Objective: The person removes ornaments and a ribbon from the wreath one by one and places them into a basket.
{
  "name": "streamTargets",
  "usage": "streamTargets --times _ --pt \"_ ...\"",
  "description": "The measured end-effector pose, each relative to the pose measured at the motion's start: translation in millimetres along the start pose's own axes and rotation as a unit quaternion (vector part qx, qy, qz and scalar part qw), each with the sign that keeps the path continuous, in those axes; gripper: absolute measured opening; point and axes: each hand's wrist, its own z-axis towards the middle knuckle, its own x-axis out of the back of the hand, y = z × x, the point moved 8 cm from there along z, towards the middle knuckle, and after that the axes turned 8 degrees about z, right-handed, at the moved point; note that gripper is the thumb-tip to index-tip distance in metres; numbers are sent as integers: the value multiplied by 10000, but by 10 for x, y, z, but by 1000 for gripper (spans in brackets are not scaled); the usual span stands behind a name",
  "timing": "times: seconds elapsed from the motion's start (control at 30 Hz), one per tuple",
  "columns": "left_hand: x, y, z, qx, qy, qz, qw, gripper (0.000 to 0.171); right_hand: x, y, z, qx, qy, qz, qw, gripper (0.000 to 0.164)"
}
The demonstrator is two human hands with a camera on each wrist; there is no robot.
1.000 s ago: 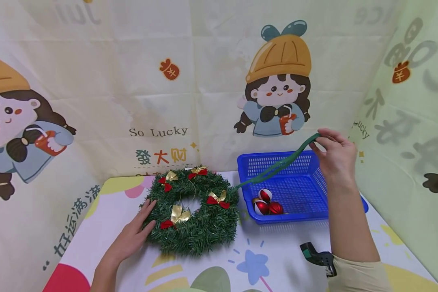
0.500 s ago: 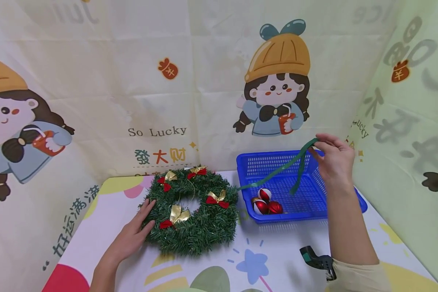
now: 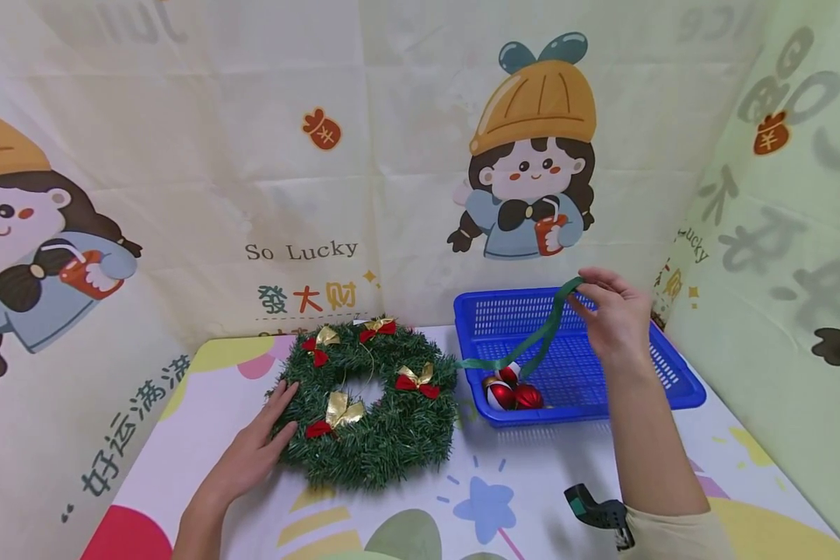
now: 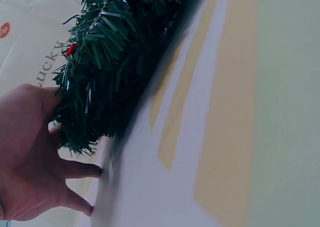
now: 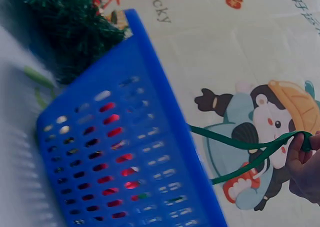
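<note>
A green wreath (image 3: 385, 447) with several red and gold bows (image 3: 418, 381) lies on the table. My left hand (image 3: 255, 451) rests on its left side, fingers spread; in the left wrist view that hand (image 4: 32, 157) has two fingertips on the table. My right hand (image 3: 619, 315) pinches a green ribbon (image 3: 551, 319) above the blue basket (image 3: 581, 416). One strand of the ribbon runs to the wreath's right edge, and the other end hangs into the basket. In the right wrist view the ribbon (image 5: 240, 143) loops out from thumb and fingers beyond the basket wall.
Several red, white and gold baubles (image 3: 529, 397) sit in the basket's front left corner. A patterned cloth (image 3: 413, 194) stands up behind the table (image 3: 483, 498), with another at the right side.
My right hand has moved left and slightly down with the ribbon. The ribbon has slackened, and its loose end now hangs beside the baubles. My left hand has stayed still.
</note>
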Motion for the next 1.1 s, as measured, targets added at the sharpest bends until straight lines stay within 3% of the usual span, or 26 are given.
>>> streamTargets --times 0.17,0.3,0.47,0.67,0.8,1.1 --pt "4 -2 -2 23 -15 -1 10000 65 -39 183 -32 -215 -115 -215 9995 18" --pt "6 -3 -4 41 -24 -9 10000 65 -81 368 -71 -341 -265 -685 9967 19" --pt "11 3 -4 20 -14 -8 10000 65 -131 589 -130 -510 -499 -1396 9876 21" --pt "16 14 2 -13 -5 -53 10000 65 -179 777 -179 -733 -830 -1780 9778 23" --pt "18 16 5 -16 -4 -44 10000 64 -182 871 -190 -836 -962 -2190 9674 25" --pt "21 28 1 19 -18 -43 10000 64 -193 1077 -239 -1036 -1582 -3198 9284 26"
